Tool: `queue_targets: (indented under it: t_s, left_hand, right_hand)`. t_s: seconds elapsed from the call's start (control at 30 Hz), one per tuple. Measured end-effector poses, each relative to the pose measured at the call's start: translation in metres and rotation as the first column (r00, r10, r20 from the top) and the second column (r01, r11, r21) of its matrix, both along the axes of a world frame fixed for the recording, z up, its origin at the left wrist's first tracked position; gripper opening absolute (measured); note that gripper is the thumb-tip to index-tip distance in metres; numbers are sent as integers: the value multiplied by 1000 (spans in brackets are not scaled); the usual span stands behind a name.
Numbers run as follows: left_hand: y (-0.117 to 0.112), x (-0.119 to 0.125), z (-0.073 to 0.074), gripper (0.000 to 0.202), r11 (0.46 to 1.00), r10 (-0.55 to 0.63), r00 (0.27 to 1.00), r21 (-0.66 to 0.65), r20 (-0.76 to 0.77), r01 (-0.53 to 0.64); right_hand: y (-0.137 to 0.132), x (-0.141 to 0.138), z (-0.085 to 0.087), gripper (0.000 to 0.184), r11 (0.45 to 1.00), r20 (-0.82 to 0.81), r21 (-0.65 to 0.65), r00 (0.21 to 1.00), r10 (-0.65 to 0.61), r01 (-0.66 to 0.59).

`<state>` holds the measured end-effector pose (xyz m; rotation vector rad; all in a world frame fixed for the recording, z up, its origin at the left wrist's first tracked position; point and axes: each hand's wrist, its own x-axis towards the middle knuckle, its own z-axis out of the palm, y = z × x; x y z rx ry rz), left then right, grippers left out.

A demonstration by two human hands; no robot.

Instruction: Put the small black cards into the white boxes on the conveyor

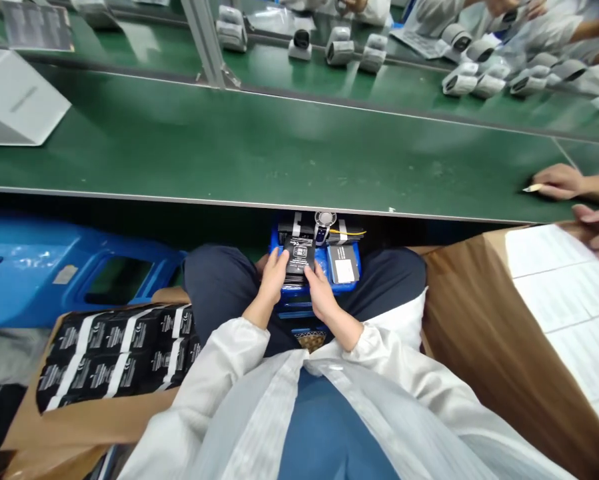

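Observation:
Between my knees, a blue plastic bin (320, 257) holds several bundles of dark printed cards. A stack of black printed booklets (300, 257) lies at its left side, between my two hands. My left hand (273, 277) is closed on the stack's left edge, thumb on top. My right hand (322, 292) grips its lower right corner, thumb against the top booklet. Beside it on the right is a grey card pile (343, 263) with a white label. A white round-headed device (324, 223) stands behind, near a yellow strip.
A green workbench (299, 153) runs across ahead. At my left, an open carton (94, 417) holds banded black bundles (116, 347) near a blue stool (39, 267). On the right, papers (569, 287) cover a brown box. Another person's hand (559, 181) holds a pen; cameras (340, 48) line the conveyor.

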<state>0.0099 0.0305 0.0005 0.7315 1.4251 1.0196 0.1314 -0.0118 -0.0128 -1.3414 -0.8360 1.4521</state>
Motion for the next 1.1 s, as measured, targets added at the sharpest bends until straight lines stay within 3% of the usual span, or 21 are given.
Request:
queue_targets:
  t_s: [0.27,0.5,0.63,0.8,0.93,1.03,1.1]
  left_hand:
    - [5,7,10,57,1000,-5,996,-25,-92,3]
    - [0,12,7,63,999,-32,995,16,-96,34]
    - [2,12,7,65,997,-69,995,39,-74,72]
    - [-4,12,8,63,991,-93,993,88,-73,99]
    - [9,-1,17,66,991,-16,991,131,-135,34]
    - [46,-12,26,64,981,43,985,191,-167,-11]
    - [77,-13,27,54,978,40,987,207,-155,-7]
  right_hand:
    - [-5,-3,-2,76,998,164,32,985,56,-62]
    - [-3,4,3,82,999,-42,-34,999,-29,28]
    - [1,5,5,70,1000,-39,12,999,-11,11]
    - [0,6,5,70,1000,-65,6,998,-17,18]
    - [-4,45,21,55,997,124,73,992,20,-30]
    - [13,101,41,39,960,404,273,913,-50,-69]
    - [40,134,50,39,934,504,354,849,-159,-35]
